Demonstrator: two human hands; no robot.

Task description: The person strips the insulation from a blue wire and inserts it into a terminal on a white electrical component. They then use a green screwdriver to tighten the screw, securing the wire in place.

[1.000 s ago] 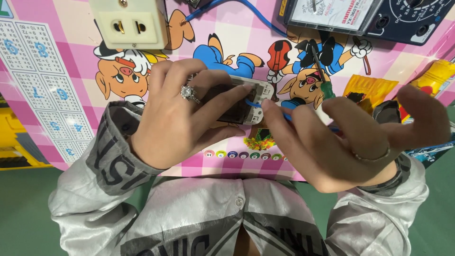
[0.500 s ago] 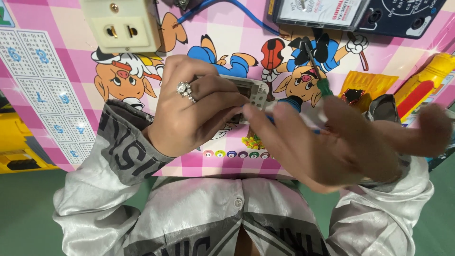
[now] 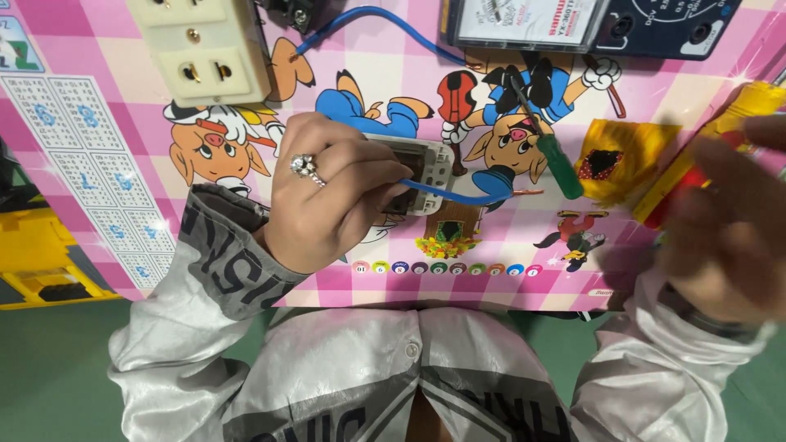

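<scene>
The left hand [image 3: 327, 205] is clamped on a small white socket module [image 3: 422, 168] lying on the pink cartoon-printed tabletop [image 3: 106, 123], with a blue wire [image 3: 458, 196] running out of the module to a bare copper end. The right hand [image 3: 725, 237] is blurred at the right edge, near the yellow tool [image 3: 712, 139]; its grip state cannot be determined. Risk: the loose blue wire may pull out of its terminal if the module is tilted or tugged, and the green-handled screwdriver [image 3: 544, 139] beside it may be knocked aside.
</scene>
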